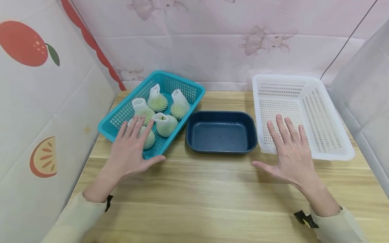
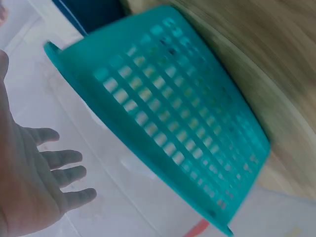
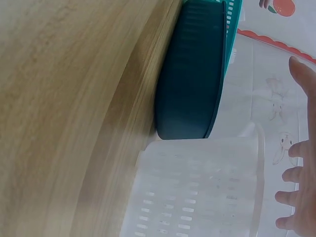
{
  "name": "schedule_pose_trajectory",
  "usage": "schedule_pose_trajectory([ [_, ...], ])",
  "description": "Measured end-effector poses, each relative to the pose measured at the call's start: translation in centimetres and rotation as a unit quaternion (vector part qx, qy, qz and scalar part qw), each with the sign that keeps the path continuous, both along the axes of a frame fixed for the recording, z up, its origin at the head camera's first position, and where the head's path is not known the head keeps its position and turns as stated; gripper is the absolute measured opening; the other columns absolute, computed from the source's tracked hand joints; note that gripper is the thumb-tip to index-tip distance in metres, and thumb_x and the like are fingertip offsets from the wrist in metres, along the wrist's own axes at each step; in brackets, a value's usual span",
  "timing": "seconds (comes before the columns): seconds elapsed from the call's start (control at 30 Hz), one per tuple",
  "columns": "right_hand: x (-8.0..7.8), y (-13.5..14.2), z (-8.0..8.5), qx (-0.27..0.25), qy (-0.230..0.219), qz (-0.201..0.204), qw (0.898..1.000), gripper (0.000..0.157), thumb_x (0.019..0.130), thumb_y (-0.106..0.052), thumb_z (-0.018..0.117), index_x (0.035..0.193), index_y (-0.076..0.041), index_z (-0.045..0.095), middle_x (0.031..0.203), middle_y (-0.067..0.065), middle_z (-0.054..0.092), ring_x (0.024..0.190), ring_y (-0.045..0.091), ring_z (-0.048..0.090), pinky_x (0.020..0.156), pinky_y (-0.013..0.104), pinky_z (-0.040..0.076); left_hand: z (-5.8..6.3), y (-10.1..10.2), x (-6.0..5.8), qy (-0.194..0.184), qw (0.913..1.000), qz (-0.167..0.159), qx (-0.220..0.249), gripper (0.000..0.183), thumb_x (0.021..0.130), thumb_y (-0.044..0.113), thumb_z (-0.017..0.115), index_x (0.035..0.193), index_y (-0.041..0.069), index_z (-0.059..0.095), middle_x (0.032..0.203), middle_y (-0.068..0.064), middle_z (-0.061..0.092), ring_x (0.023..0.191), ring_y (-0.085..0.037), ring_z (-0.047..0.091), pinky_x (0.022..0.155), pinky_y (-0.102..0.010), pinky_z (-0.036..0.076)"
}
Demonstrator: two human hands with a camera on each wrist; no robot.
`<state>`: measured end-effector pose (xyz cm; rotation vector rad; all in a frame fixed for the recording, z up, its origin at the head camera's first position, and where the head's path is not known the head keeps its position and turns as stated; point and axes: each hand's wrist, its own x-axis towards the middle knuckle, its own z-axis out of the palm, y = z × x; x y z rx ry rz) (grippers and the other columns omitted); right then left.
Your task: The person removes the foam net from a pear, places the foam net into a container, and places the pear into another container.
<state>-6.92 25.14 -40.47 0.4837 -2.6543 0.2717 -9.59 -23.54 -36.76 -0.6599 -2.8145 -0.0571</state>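
Note:
My left hand (image 1: 129, 148) is spread flat with fingers straight, over the near edge of a teal plastic basket (image 1: 106, 126). Inside that basket lie several pale green fruits, each in a white foam net sleeve (image 1: 165, 125); the left fingers overlap one of them in the head view. With fingers fanned out, my right hand (image 1: 291, 158) is over the front rim of a white plastic basket (image 1: 337, 153), whose visible inside is bare. Between the baskets stands a dark blue rectangular tub (image 1: 220, 136) with nothing in it. Both hands hold nothing, and in the wrist views they appear raised above the basket rims.
Everything stands on a light wood-grain table (image 1: 212, 195). A printed cloth wall (image 1: 206, 57) rises behind the baskets, and another with fruit pictures (image 1: 27, 101) stands at the left. Black straps show at both sleeve cuffs.

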Motion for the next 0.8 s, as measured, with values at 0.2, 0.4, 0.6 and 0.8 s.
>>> schedule_pose_trajectory([
  [0.2,0.2,0.2,0.0,-0.001,-0.003,-0.003,1.0,0.126,0.077,-0.104,0.025,0.168,-0.017,0.029,0.177,0.014,0.02,0.163,0.042,0.022,0.134,0.062,0.006,0.4,-1.8,-0.4,0.009,1.0,0.001,0.0,0.126,0.082,0.101,0.022,0.163,0.007,0.036,0.167,-0.027,0.038,0.157,-0.048,0.033,0.125,-0.07,0.027],
  [0.4,0.2,0.3,-0.1,0.001,-0.001,-0.003,1.0,0.125,0.078,-0.104,0.025,0.168,-0.017,0.028,0.178,0.012,0.018,0.165,0.037,0.017,0.133,0.063,0.008,0.9,-3.0,-0.9,0.002,1.0,0.006,0.002,0.12,0.084,0.094,0.046,0.165,0.006,0.033,0.166,-0.027,0.039,0.156,-0.049,0.034,0.124,-0.069,0.03],
  [0.6,0.1,0.3,-0.3,0.005,-0.007,-0.005,1.0,0.125,0.078,-0.104,0.024,0.168,-0.017,0.029,0.178,0.013,0.017,0.166,0.037,0.016,0.131,0.066,0.011,0.8,-4.8,-1.9,-0.007,0.9995,0.025,0.019,0.118,0.082,0.082,0.063,0.165,0.006,0.03,0.167,-0.026,0.039,0.156,-0.047,0.033,0.125,-0.068,0.03],
  [0.8,0.2,0.4,-0.4,0.009,-0.006,-0.009,1.0,0.126,0.077,-0.105,0.024,0.168,-0.017,0.029,0.177,0.015,0.021,0.165,0.039,0.019,0.129,0.069,0.014,0.3,-7.0,-2.9,-0.019,0.9978,0.053,0.035,0.117,0.08,0.075,0.07,0.164,0.003,0.032,0.165,-0.027,0.04,0.155,-0.047,0.035,0.124,-0.069,0.031],
])
